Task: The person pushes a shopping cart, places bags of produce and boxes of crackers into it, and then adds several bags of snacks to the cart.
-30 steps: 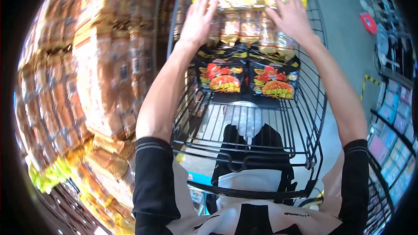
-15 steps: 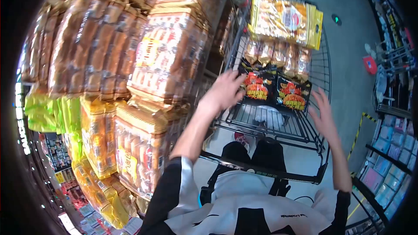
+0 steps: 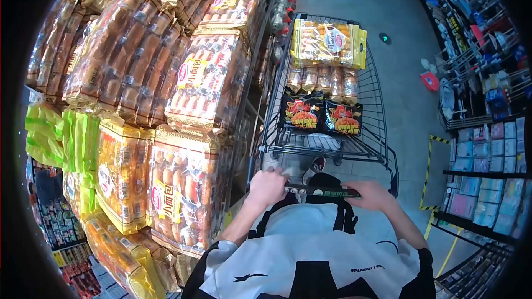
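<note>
Both of my hands are on the handlebar of a black wire shopping cart. My left hand is closed round its left end, and my right hand wraps round the right end. Inside the cart, two black snack bags with red and orange print lie side by side nearest me. Behind them is a clear pack of small breads. A large yellow bread package lies at the far end of the cart.
To my left rises a tall stack of bread packages, with a bright green bag on its lower part. Shelves of packaged goods stand on the right, beside yellow-black floor tape. Grey aisle floor runs ahead.
My hands have come back from over the cart basket and the black bags, down onto the handlebar, and closed on it. The cart appears further left in view.
</note>
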Demonstrator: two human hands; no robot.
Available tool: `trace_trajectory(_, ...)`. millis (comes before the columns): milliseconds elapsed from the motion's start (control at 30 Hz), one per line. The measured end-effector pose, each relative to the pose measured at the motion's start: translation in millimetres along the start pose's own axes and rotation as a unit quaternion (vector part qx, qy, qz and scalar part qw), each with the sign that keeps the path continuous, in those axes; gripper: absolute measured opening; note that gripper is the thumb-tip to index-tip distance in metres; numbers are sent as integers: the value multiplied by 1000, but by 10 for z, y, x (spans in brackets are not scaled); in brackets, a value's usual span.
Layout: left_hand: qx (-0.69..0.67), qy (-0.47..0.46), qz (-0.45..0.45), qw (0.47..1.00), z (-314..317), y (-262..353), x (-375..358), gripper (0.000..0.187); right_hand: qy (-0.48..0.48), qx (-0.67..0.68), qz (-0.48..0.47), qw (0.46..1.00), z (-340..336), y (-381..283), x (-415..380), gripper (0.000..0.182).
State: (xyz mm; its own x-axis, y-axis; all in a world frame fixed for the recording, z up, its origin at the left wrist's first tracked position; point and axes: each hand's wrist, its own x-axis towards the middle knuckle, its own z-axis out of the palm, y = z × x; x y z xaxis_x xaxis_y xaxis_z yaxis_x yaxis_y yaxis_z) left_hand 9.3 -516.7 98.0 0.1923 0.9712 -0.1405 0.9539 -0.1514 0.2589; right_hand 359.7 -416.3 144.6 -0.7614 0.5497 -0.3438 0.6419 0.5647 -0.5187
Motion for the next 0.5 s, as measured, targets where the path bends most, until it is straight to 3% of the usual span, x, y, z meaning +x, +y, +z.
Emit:
trace_trajectory(33, 10, -29, 4, 1000, -10, -7, 32, 35, 9, 32, 0, 999, 11, 37, 40, 49)
trace_trajectory(167, -5, -44, -35, 998, -45, 2, 94, 32, -110, -12, 126, 986, -82, -16, 169, 38)
trace_trajectory(333, -15, -17, -28, 999, -130, -57, 234, 34, -82, -32, 143, 986, -150, 21, 258, 33)
trace_trajectory(433, -18, -94, -69, 993, -353, -41, 385, 33, -65, -33, 154, 985, -263, 40, 328, 32)
trace_trajectory(500, -10, -86, -59, 994, -356, -105, 487, 29, -48, -39, 149, 987, -339, 52, 387, 32)
